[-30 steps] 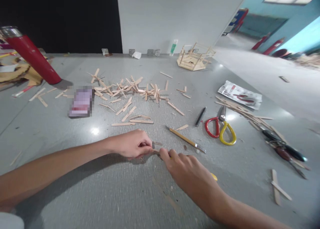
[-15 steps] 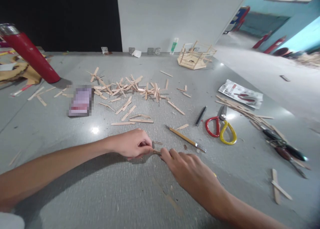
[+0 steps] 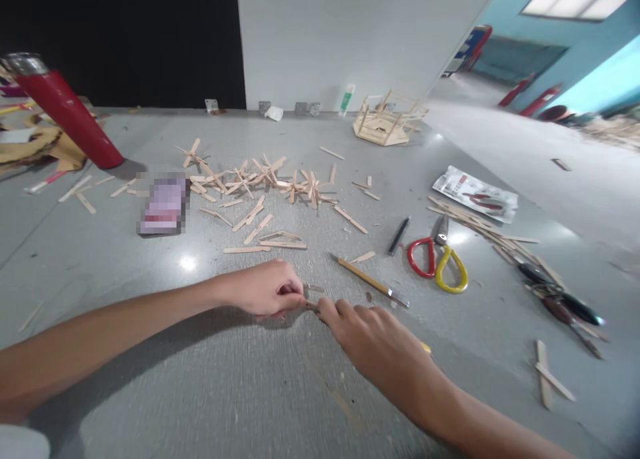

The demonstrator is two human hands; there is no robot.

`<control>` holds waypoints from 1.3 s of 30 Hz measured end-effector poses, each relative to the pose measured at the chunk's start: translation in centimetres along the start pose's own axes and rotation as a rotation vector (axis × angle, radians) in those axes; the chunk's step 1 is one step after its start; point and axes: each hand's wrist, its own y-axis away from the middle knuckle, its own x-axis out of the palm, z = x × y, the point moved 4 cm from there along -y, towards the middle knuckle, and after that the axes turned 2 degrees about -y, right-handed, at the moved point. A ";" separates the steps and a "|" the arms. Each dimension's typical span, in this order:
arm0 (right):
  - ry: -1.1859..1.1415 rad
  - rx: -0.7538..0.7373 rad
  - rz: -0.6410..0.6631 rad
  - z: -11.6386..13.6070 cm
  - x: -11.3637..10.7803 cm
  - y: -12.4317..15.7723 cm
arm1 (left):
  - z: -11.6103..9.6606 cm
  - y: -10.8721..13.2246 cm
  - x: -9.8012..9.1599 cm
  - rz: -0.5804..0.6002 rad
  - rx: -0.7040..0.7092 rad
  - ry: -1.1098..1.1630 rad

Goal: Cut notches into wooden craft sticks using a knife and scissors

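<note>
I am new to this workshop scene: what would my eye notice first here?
First, the two hands meeting at the centre front: left hand and right hand pinch a small wooden stick. Behind them lies a scattered pile of sticks; red-and-yellow scissors lie to the right.

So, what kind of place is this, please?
Probably a craft or model-making workshop: cut wooden sticks are scattered over a grey table, scissors lie nearby, and a half-built stick model stands at the back.
</note>
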 end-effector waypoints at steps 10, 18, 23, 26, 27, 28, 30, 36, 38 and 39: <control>0.074 0.037 0.146 1.0 -1.8 -0.8 | 0.2 -0.1 0.1 0.005 -0.007 0.038; 0.032 0.063 0.026 0.3 -0.1 -0.4 | 0.2 -0.1 0.0 -0.010 -0.010 0.005; 0.050 0.055 -0.074 0.2 0.0 0.2 | -0.1 0.0 0.0 -0.005 -0.016 0.003; 0.140 0.077 -0.097 0.5 -0.5 0.3 | 0.1 -0.1 0.0 -0.001 -0.038 0.017; 0.173 0.083 -0.105 0.7 -0.6 0.2 | 0.1 -0.1 0.1 0.001 -0.045 0.023; 0.199 0.086 -0.111 0.8 -0.8 0.2 | 0.1 -0.2 0.1 0.003 -0.051 0.029; 0.227 0.085 -0.121 1.0 -1.1 0.3 | 0.2 -0.2 0.1 0.003 -0.060 0.040; 0.056 0.127 -0.186 0.7 -2.0 1.5 | 0.3 -0.2 0.0 -0.010 -0.072 0.074; -0.063 0.140 -0.250 0.2 -2.1 1.8 | 0.5 -0.2 0.0 -0.010 -0.058 0.086; -0.120 0.155 -0.287 -0.2 -2.0 1.9 | 0.6 -0.2 0.0 -0.011 -0.047 0.093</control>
